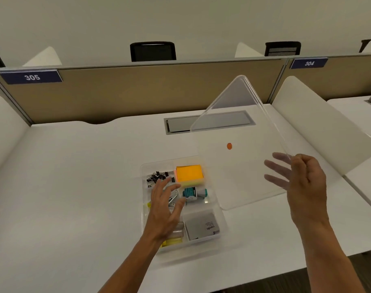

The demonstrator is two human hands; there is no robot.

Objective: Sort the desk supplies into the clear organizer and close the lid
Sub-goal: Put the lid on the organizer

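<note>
Lid work is what remains: the clear, flat rectangular plastic lid (239, 149) hangs tilted in the air over the counter (74, 176), just right of the clear compartmented plastic organizer (222, 220). The right hand (307, 182) grips its near right edge, fingers (275, 168) spread behind the sheet, thumb in front. It looks light, stiff and slick, liable to flex or slip, so an opposite-edge hold seems wise. The left hand (165, 201) hovers over the organizer with fingers straight and wide, holding nothing. Inside lie black binder clips (157, 177), an orange sticky-note pad (189, 172), a teal stamp roller (194, 193) and a grey booklet (203, 226).
</note>
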